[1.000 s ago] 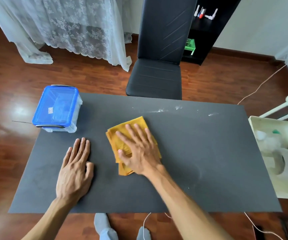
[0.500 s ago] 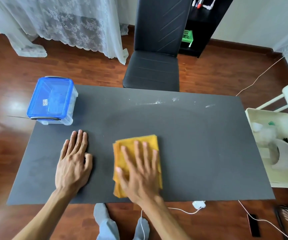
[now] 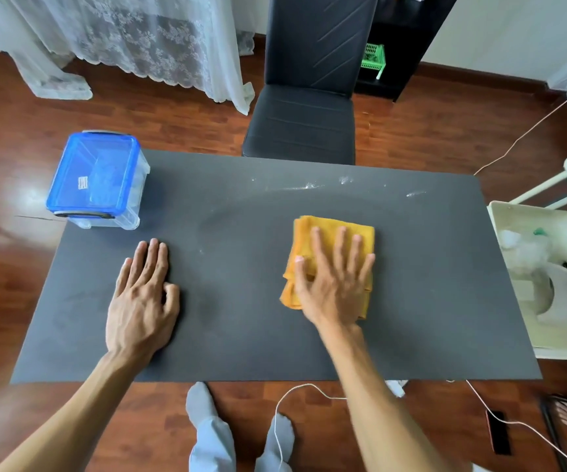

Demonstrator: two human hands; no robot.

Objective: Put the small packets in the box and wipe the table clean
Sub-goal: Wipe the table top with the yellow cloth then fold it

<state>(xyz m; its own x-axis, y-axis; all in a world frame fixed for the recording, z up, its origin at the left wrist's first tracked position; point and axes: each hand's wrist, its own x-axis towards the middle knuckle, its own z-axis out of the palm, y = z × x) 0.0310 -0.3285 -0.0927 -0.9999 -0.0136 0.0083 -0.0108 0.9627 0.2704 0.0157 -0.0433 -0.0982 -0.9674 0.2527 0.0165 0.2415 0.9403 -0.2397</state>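
Observation:
A folded yellow cloth (image 3: 329, 233) lies on the dark grey table (image 3: 241, 335), right of the middle. My right hand (image 3: 335, 284) presses flat on the cloth with fingers spread. My left hand (image 3: 142, 301) rests palm down on the bare table at the left, holding nothing. A clear plastic box with a blue lid (image 3: 96, 178) stands shut on the table's far left corner. White smears and specks (image 3: 309, 185) streak the table near its far edge.
A black chair (image 3: 302, 124) stands against the table's far side. A cream tray-like stand (image 3: 547, 277) with white items sits at the right. White cables (image 3: 292, 393) and a phone (image 3: 498, 432) lie on the wooden floor by my feet.
My right hand has slid the cloth from the table's left-middle toward me and then out to the right. My left hand has stayed put.

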